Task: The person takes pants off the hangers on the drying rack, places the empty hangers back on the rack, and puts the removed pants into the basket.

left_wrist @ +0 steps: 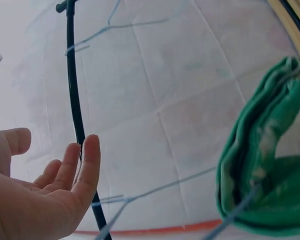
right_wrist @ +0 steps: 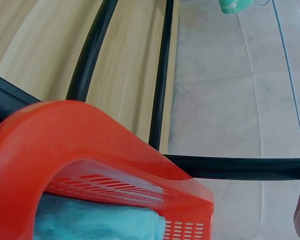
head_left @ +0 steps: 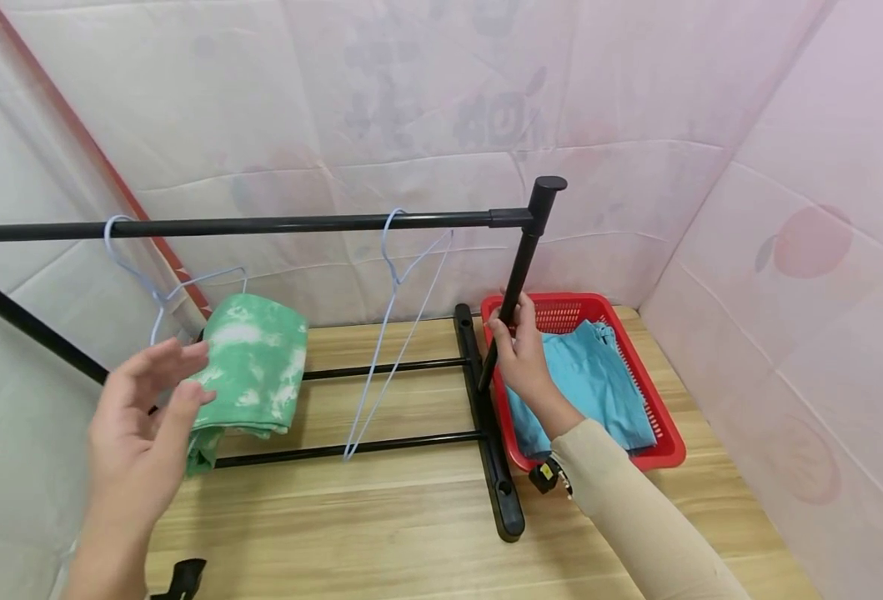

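Note:
My left hand (head_left: 141, 417) is raised with its fingers loosely bent and nothing between them. It is nearest to a green-and-white tie-dye garment (head_left: 249, 358), draped over a light-blue hanger (head_left: 158, 296). The left wrist view shows a gap between this hand and the folded garment (left_wrist: 260, 145). On the other side, my right hand (head_left: 527, 354) holds the upright post (head_left: 524, 258) of a black clothes rack (head_left: 298, 225). A second blue hanger (head_left: 396, 283) hangs bare from the top bar. Most of the right hand is outside the right wrist view.
A red perforated basket (head_left: 669, 446) stands beside the rack's right foot (head_left: 497, 475), with blue cloth (head_left: 599, 383) inside. Two low black bars run above the wooden table (head_left: 351, 525). Pale printed sheets (head_left: 441, 100) enclose the back and sides.

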Demonstrator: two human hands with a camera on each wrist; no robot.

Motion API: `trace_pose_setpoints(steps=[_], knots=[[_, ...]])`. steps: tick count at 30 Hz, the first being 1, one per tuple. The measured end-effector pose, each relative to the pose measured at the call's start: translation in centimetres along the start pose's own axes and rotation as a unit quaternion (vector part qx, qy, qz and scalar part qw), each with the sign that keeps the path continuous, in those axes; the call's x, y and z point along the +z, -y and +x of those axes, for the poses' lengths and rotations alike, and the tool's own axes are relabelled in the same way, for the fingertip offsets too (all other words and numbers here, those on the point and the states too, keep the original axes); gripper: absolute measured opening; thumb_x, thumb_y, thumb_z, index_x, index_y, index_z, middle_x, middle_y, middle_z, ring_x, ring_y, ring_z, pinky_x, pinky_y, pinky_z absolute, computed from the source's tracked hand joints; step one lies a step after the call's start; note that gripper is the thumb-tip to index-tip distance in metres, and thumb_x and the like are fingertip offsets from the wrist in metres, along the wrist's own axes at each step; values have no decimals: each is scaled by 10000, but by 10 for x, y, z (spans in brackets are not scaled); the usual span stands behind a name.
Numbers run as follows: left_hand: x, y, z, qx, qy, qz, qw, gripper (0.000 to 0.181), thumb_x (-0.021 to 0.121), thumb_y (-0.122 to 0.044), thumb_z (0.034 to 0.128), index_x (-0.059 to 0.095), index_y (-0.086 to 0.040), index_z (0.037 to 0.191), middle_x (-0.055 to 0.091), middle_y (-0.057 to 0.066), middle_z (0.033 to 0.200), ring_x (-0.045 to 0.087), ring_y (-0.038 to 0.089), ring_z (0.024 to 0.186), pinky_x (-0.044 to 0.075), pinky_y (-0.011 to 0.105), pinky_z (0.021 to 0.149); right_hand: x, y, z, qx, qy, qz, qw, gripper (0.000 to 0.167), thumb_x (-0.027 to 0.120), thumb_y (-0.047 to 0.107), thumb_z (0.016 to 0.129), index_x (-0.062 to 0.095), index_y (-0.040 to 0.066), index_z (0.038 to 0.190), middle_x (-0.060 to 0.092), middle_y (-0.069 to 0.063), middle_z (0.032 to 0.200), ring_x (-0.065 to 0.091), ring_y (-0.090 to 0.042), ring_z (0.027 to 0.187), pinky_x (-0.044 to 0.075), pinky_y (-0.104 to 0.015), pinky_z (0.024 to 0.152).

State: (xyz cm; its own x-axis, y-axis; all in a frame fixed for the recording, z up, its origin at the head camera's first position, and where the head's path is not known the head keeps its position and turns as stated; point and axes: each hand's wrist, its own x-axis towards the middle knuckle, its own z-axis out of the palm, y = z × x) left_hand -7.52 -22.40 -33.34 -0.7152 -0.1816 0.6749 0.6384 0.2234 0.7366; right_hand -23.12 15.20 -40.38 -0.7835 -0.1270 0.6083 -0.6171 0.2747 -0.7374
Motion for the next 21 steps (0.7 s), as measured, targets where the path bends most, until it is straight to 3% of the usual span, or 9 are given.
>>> trace_pose_setpoints(steps=[5, 7, 10, 13, 15, 18, 21], knots=[[-11, 1, 3, 26, -945, -265, 9952, 387, 546, 130, 934, 476, 127, 1315, 670, 167, 1131, 648, 210, 1022, 545, 180, 803, 0, -1, 0, -116, -30, 33, 9999, 470, 522, -102, 978, 333, -86, 1407, 550, -314, 991, 518, -333, 775, 453, -234, 648], [-14, 1, 5, -27, -1318, -27, 9913, 372, 563, 108, 933, 503, 93, 1300, 672, 160, 1102, 653, 206, 975, 537, 191, 820, 0, -2, 0, -160, -47, 64, 9998, 474, 525, -110, 973, 335, -92, 1407, 552, -314, 983, 523, -335, 773, 457, -241, 647], [-20, 0, 9, -221, -1665, 756, 9829, 363, 567, 81, 937, 531, 35, 1295, 648, 125, 1141, 625, 203, 1047, 502, 200, 884, 1, -2, -1, -214, -62, 61, 9997, 474, 525, -111, 973, 333, -101, 1405, 557, -302, 972, 527, -352, 773, 461, -255, 650], [-26, 0, 12, -601, -1760, 1760, 9666, 368, 550, 38, 962, 536, -43, 1320, 608, 52, 1240, 551, 193, 1195, 461, 189, 934, 2, -2, -2, -201, -55, 70, 9998, 471, 525, -110, 972, 330, -99, 1400, 555, -300, 968, 522, -374, 766, 456, -262, 634], [-30, 1, 13, -901, -1791, 2155, 9557, 365, 545, 10, 978, 525, -67, 1334, 572, 6, 1295, 497, 173, 1262, 438, 177, 969, 2, -2, -3, -158, -51, 62, 9998, 471, 528, -103, 974, 331, -91, 1401, 552, -300, 969, 521, -363, 762, 454, -260, 623], [-35, 5, 13, -1180, -1837, 2255, 9495, 375, 545, -2, 986, 515, -84, 1351, 571, -12, 1319, 481, 158, 1278, 430, 165, 983, 2, -2, -3, -109, -74, 68, 9999, 469, 535, -98, 972, 337, -86, 1397, 548, -298, 968, 518, -350, 758, 452, -260, 615], [-39, 9, 12, -1515, -1832, 1820, 9541, 418, 556, 17, 974, 494, -89, 1374, 564, -13, 1321, 472, 144, 1276, 413, 136, 968, 2, -2, -4, -129, -100, 53, 9999, 448, 536, -100, 971, 346, -91, 1377, 547, -295, 960, 514, -331, 747, 448, -260, 603]])
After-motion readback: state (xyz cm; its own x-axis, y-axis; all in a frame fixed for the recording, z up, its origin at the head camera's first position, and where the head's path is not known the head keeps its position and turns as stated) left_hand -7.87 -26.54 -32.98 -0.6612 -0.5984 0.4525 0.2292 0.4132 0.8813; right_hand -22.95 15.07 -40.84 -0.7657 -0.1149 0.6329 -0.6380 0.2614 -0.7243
